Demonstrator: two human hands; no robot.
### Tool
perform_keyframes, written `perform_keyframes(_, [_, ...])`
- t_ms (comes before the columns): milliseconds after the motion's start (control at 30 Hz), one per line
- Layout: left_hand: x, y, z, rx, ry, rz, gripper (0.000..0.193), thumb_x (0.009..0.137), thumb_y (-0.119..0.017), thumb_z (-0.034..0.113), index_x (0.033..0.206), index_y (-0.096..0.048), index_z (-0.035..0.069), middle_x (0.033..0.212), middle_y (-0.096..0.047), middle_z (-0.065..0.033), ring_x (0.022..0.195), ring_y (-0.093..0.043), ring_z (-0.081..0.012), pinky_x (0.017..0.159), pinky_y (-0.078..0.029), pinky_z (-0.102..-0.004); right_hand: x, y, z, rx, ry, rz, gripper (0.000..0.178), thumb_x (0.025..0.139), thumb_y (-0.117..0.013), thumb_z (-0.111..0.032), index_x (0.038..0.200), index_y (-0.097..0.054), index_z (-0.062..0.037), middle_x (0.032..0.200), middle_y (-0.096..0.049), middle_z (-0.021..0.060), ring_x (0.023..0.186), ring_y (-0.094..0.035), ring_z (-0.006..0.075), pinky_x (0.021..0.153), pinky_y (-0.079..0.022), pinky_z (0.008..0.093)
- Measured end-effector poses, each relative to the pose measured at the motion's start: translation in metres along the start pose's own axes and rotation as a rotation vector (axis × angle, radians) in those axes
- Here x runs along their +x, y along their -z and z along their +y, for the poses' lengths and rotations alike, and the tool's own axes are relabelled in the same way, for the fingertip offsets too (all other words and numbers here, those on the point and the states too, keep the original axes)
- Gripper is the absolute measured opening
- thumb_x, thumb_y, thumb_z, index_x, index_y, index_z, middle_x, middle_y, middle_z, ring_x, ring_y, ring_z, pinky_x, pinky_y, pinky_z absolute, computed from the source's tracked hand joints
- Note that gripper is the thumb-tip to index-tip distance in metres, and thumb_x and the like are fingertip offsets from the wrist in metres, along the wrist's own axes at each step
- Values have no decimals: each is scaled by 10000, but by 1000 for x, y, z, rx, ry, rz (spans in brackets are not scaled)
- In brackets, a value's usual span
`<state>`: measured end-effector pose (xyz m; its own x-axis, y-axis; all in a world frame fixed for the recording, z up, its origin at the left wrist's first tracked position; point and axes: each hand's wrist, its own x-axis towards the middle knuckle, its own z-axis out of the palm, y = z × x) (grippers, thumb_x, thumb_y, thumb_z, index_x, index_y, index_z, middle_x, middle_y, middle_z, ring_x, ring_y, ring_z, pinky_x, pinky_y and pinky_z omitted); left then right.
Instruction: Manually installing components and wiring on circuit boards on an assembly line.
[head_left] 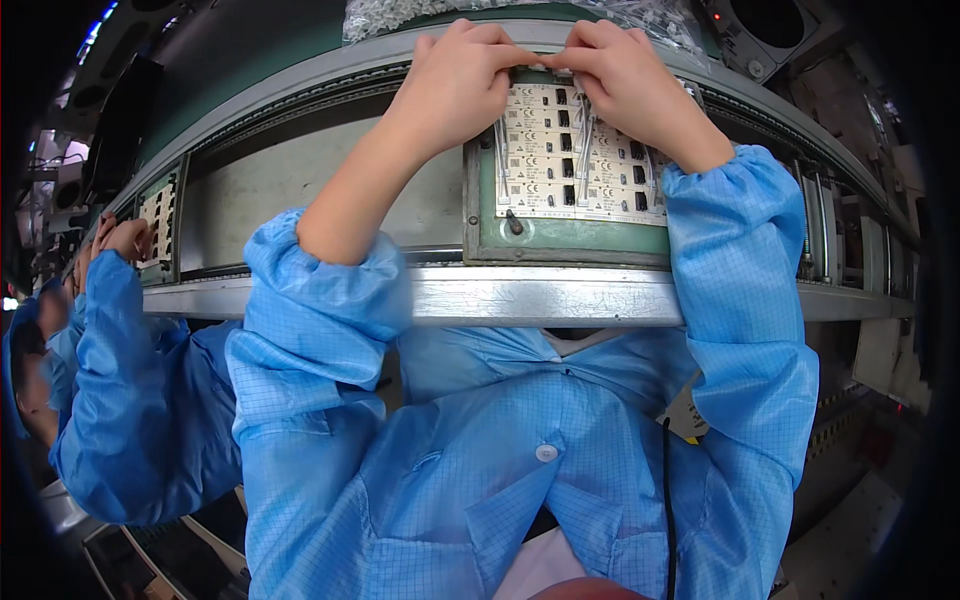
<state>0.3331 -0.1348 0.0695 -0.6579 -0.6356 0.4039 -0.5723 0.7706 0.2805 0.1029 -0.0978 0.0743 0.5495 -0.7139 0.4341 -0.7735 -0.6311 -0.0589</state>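
Both my hands meet over the far edge of a white circuit board panel (538,152), which lies in a green fixture tray (590,238). The panel has rows of small boards with black components. My left hand (455,90) is closed in a pinch at the panel's far left part. Opposite it, my right hand (628,88) also pinches, its thumb and fingertips nearly touching the left ones. A small whitish bit shows between the fingertips, too little to name. Thin pale wires (582,150) run down over the panel; my right hand partly covers its far right side.
The tray rests on a conveyor with a metal front rail (540,297). Beyond the far rail lies a clear plastic bag (400,14) of small white parts. A co-worker's hand (128,240) is at another panel (158,222) on the left. A dark round-fronted device (770,25) stands far right.
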Motion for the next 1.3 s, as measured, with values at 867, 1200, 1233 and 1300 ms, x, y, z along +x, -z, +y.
perform_keyframes(867, [-20, 11, 10, 133, 78, 116, 165, 850, -695, 216, 998, -748, 165, 921, -710, 38, 996, -593, -208, 880, -369, -403, 12, 20, -30, 110, -112, -57, 226, 820, -545, -39, 1008, -668, -64, 988, -618, 87, 1030, -553, 280, 903, -386, 413])
perform_keyframes(1200, [-16, 14, -4, 47, 102, 175, 198, 869, -645, 244, 1014, -748, 155, 962, -718, 8, 980, -605, -250, 844, -384, -422, 12, 69, -6, 90, -113, 297, 226, 845, -521, 45, 1009, -664, -15, 948, -614, 143, 963, -578, 335, 865, -464, 403])
perform_keyframes(1233, [-16, 16, -10, 36, 108, 185, 198, 869, -645, 244, 1014, -748, 155, 962, -718, 8, 980, -605, -250, 844, -384, -422, 12, 77, -5, 100, -138, 369, 197, 855, -533, 36, 994, -665, -12, 929, -611, 149, 933, -584, 343, 840, -481, 403])
perform_keyframes(1300, [-11, 22, -15, 36, 111, 203, 201, 875, -641, 239, 1021, -750, 154, 963, -716, 5, 981, -604, -259, 842, -390, -428, 1, 90, -11, 47, -238, 415, 164, 861, -554, 20, 980, -664, -8, 914, -610, 152, 915, -593, 340, 821, -488, 399])
